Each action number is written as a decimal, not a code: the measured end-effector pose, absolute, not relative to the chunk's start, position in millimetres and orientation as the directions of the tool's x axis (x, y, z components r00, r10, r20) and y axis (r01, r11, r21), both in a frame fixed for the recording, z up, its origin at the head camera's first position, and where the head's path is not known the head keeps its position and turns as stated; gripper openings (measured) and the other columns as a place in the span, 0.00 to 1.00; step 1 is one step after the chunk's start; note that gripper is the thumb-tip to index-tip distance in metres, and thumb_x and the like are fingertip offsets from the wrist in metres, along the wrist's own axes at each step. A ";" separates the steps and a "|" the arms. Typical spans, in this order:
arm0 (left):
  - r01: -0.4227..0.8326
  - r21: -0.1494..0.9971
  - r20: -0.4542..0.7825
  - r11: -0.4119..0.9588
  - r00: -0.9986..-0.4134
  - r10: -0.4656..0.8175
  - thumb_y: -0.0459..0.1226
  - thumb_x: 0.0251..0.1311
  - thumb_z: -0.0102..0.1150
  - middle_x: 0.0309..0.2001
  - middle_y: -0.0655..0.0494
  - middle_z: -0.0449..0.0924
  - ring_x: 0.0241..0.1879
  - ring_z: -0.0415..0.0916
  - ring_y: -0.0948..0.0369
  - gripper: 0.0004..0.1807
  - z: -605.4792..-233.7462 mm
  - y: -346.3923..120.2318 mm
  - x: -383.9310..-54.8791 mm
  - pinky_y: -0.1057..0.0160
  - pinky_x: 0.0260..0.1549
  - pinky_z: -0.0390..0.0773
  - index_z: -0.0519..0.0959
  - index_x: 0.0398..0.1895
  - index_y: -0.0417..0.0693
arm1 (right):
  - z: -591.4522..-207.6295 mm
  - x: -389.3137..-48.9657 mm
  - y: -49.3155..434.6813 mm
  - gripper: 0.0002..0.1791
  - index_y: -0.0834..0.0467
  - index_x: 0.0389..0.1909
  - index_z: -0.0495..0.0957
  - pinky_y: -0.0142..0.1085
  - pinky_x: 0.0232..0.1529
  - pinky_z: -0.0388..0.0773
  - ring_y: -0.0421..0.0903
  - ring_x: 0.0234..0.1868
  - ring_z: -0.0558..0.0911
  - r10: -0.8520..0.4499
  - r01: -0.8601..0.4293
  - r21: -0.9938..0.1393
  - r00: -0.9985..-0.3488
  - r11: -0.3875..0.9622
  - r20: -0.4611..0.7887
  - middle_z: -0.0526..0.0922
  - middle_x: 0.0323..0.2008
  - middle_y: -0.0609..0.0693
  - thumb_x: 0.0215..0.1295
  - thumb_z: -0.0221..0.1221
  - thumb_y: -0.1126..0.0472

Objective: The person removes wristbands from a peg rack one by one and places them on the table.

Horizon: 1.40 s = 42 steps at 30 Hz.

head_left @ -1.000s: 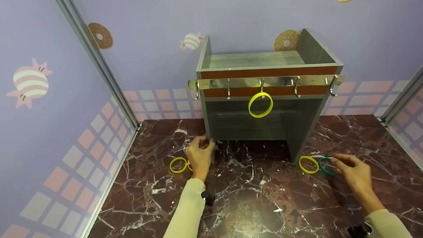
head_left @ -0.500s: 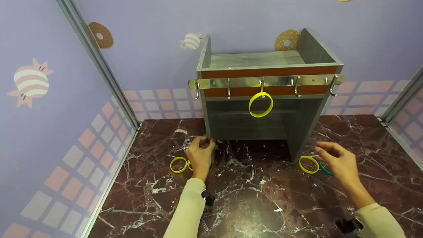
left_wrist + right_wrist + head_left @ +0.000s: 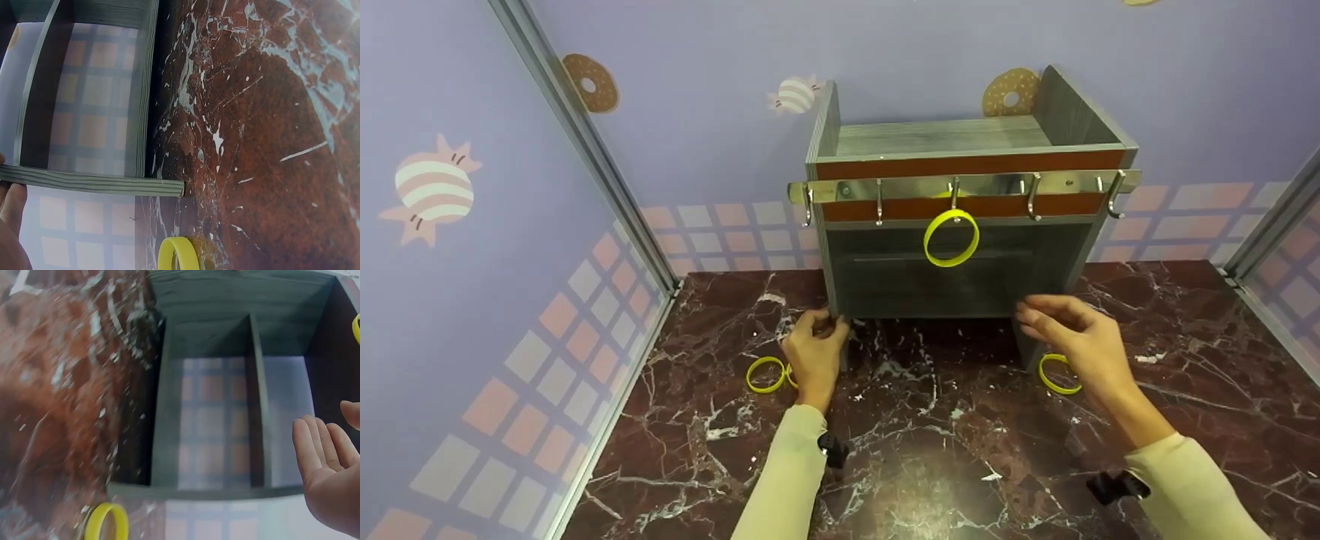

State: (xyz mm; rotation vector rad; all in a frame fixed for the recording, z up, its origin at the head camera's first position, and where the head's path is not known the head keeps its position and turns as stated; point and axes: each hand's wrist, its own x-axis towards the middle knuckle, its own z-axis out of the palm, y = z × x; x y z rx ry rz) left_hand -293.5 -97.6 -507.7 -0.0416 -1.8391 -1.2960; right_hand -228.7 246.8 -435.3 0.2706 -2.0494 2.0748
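Observation:
My left hand point(image 3: 814, 356) grips the left side panel of a grey wooden shelf point(image 3: 1076, 112), thumb on one face and fingers on the other. Just in front of the shelf's right panel, my right hand point(image 3: 1080, 341) is raised with nothing in it, its fingers extended in the right wrist view. A yellow ring-shaped band point(image 3: 951, 264) hangs from the middle hook of the metal hook rail point(image 3: 990, 184). Another yellow band point(image 3: 1050, 385) lies beneath the right hand. To the left lie a yellow band point(image 3: 766, 391) and a second one, mostly hidden by the left hand.
The shelf stands on a dark red marbled tabletop point(image 3: 915, 465). Purple patterned walls point(image 3: 697, 112) close in the back and both sides. Metal hooks point(image 3: 879, 202) stick out from the rail toward me.
My right hand has let go of the green band and moved left and up toward the shelf's right panel. That band is now hidden behind the hand. The left hand has kept still.

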 end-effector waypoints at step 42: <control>0.462 0.772 0.629 0.437 -0.654 -0.420 0.24 0.50 0.75 0.31 0.45 0.89 0.28 0.89 0.52 0.06 -508.6 -97.9 -290.4 0.56 0.27 0.90 0.86 0.30 0.37 | -378.8 -262.0 169.0 0.19 0.71 0.57 0.81 0.48 0.52 0.88 0.53 0.49 0.89 0.048 -0.295 -0.904 -0.954 -0.310 0.295 0.90 0.47 0.57 0.69 0.69 0.69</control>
